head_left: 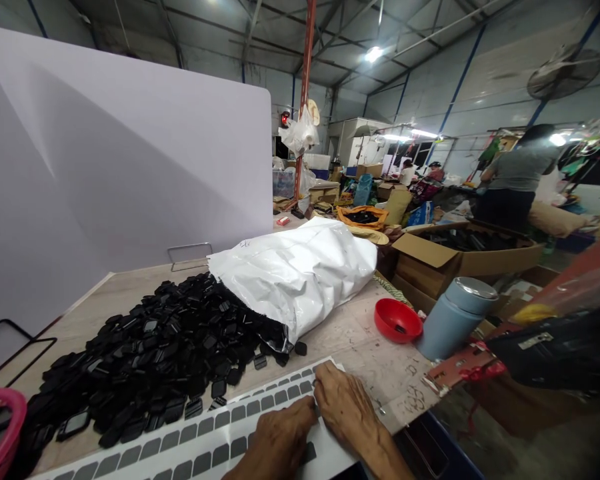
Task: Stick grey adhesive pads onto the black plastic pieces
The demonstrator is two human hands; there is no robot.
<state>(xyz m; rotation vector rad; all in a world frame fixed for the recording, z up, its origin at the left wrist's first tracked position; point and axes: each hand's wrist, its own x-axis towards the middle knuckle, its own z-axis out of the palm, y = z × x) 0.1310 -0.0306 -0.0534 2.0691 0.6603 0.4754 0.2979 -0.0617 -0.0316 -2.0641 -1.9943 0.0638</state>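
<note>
A white sheet [273, 417] with rows of grey rounded squares lies along the front of the table. My left hand [283, 433] is low over its right part, fingers drawn together; whatever is at the fingertips, if anything, is hidden. Close beside it, my right hand [345, 407] rests at the sheet's right end with bent, closed fingers, and I cannot make out anything in them. Just beyond the sheet spreads a heap of small black square pieces [160, 340]. They reach into the mouth of a white plastic bag [300, 267] lying on its side.
On the right stand a red bowl [397, 320] and a blue-grey flask [450, 323]. A pink basket rim [15, 413] shows at lower left. White panels [145, 153] rise behind the heap. Past the table are an open carton [425, 260] and a standing person [517, 173].
</note>
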